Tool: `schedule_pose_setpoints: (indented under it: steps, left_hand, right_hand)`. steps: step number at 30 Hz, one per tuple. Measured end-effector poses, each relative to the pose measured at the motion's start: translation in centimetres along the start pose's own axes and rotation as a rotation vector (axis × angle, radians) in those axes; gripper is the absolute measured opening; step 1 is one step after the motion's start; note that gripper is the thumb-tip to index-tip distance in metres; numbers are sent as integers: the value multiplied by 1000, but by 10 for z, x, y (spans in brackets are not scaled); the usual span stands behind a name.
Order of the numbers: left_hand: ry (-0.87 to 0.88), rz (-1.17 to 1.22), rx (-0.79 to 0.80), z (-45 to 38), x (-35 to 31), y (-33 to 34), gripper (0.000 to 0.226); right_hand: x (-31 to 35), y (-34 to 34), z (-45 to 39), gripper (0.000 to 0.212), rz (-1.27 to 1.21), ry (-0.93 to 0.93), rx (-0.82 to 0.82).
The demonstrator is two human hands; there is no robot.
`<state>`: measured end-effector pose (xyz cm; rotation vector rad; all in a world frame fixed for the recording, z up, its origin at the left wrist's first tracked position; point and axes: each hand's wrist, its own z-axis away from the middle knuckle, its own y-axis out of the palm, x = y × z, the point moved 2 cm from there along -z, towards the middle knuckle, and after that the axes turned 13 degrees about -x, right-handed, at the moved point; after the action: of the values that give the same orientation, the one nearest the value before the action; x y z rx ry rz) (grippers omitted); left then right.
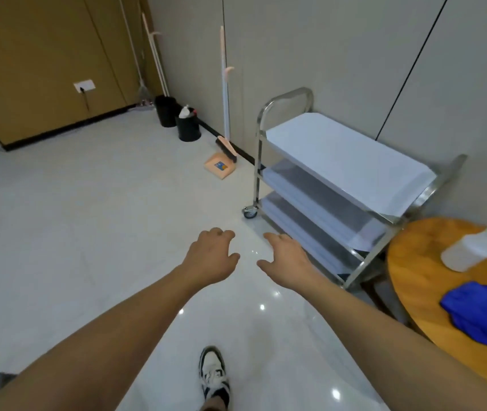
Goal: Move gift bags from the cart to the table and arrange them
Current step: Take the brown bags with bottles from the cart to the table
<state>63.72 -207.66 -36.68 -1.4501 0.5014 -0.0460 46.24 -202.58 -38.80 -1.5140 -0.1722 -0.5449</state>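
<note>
You are holding both hands out in front of you over the floor, empty. The left hand (pixel 211 256) is hanging with its fingers loosely curled and gripping nothing. The right hand (pixel 285 259) is spreading its fingers wide, also empty, and is lying nearer to the cart (pixel 283 97).

The cart is standing just right of the hands, against the wall, on castors. Its three shelves are carrying flat white sheets or stacks (pixel 346 155). These are probably the gift bags lying folded flat, but the picture does not show handles or folds, so you cannot confirm this. Nothing upright is showing on any shelf.

If these are flat paper bags, expect them to be light, thin and smooth. A stack is likely to slide apart if you are lifting it from one edge only. Take hold at both short ends, thumbs on top and fingers beneath, and keep the stack level. Avoid squeezing hard, as paper creases easily.

The round wooden bench (pixel 414 280) is standing near the cart's right end. It is already carrying a spray bottle (pixel 470 252) and a blue cloth (pixel 480 314), well apart from each other. You are likely needing the bare area between and around them for arranging.
</note>
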Motion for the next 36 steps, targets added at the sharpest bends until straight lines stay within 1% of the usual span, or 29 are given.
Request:
schedule_pose_setpoints:
  steps: [4,6,10,16,21,25,29,32,36]
  left_hand:
    - [66,11,88,-89,25,1,59]
    - [97,-3,120,-133,36,0,58]
    - [143,-28,168,-212,44,7,53]
    - [199,-32,239,-325,48,42,55]
    - [161,-64,303,-415,70,84,56]
    - [156,-80,344,-491,85,136,55]
    - [129,-5,336,-549,98,205,52]
    - [170,42,348,-583,112,279,53]
    - [290,74,327,-629,140,395,52]
  right_hand:
    - [3,6,-68,65,15,129,32]
    - [4,8,-99,61,1,186,19]
    - [3,13,-156,59,-28,273,-8]
    - [-25,37,-258,64,-49,365,8]
    - [-59,82,-355,65,-119,412,71]
    - [-92,132,-422,66,-142,454,117]
    - [-127,194,-479,64,-148,522,108]
    - [-155,252,-518,60,-125,558,47]
    - [-210,345,-565,58,-26,564,-57]
